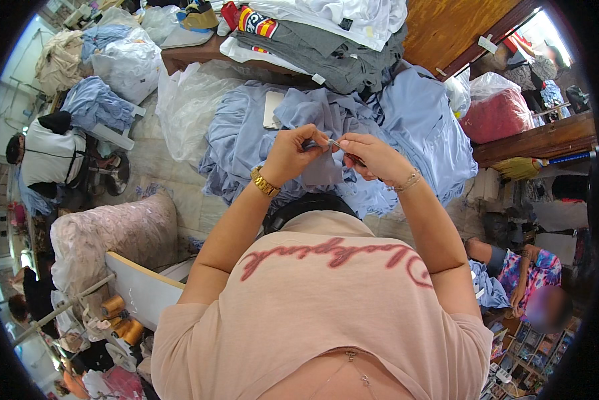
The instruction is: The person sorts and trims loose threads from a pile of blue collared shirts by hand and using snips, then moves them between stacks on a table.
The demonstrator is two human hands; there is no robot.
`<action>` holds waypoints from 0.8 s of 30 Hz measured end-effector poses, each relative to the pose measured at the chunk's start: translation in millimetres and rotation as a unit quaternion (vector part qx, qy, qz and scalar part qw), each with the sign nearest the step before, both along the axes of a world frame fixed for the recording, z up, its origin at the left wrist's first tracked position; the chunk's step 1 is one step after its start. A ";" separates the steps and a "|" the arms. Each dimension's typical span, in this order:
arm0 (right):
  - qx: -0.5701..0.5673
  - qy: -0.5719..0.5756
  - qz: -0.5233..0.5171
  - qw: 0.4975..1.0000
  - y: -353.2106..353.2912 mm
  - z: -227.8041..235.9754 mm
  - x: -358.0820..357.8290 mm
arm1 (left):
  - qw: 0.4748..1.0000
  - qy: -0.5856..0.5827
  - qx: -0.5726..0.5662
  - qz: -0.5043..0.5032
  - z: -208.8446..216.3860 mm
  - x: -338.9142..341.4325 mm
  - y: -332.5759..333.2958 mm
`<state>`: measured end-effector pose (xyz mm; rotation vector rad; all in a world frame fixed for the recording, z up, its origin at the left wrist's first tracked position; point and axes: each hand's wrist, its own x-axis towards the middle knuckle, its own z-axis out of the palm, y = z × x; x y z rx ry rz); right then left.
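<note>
My left hand [299, 150] is closed in a pinch on the edge of a light blue garment [323, 172], and a gold watch circles that wrist. My right hand [373, 159] is wrapped round a small pointed metal tool [336, 143] with dark and red parts, possibly thread snips. Its tip meets the pinched cloth between my fingertips. Beneath both hands, a heap of light blue garments [236, 127] spreads over my lap and beyond. A pale flat phone-like thing [273, 109] lies on the heap, just beyond my left hand.
Folded grey and white shirts [356, 63] are stacked on a wooden bench ahead. Clear plastic bags [193, 100] lie to the left, near a wrapped roll [113, 230] and thread cones [123, 323]. Other people sit at far left and lower right [529, 280]. A broom [516, 167] lies right.
</note>
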<state>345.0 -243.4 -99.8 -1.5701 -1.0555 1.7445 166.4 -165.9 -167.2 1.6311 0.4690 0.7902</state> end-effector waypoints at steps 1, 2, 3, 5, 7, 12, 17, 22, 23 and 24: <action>0.004 -0.006 0.003 1.000 -0.1 0.7 0.0 | 1.000 0.007 0.006 0.004 0.2 0.0 -0.3; 0.010 -0.021 0.009 1.000 -0.5 1.9 -0.2 | 1.000 0.015 0.012 0.008 0.3 0.0 -0.5; 0.017 -0.035 0.015 0.999 -0.6 3.8 -0.9 | 0.999 0.022 0.019 0.013 0.5 -0.2 -0.6; 0.036 -0.066 0.028 0.997 -0.3 8.4 -0.9 | 0.997 -0.009 -0.082 0.000 -3.5 -0.1 1.8; 0.059 -0.098 0.040 0.993 1.8 12.9 1.1 | 0.983 -0.041 -0.176 -0.017 -4.0 -1.1 2.9; 0.277 -0.262 -0.001 0.924 6.9 -6.9 -1.1 | 0.944 -0.099 -0.311 -0.054 -8.0 -0.9 5.2; 0.345 -0.285 -0.005 0.894 12.1 -12.4 -15.0 | 0.946 -0.127 -0.297 -0.031 -9.0 1.0 5.0; 0.378 -0.298 -0.008 0.877 15.6 -9.2 -14.0 | 0.989 -0.109 -0.037 0.089 -3.5 6.3 5.4; 0.373 -0.306 -0.017 0.875 16.3 -6.6 -14.6 | 0.984 -0.077 0.088 0.135 -0.6 6.5 6.3; 0.368 -0.316 -0.027 0.874 16.7 -3.1 -15.2 | 0.960 -0.044 0.211 0.177 4.7 7.5 6.4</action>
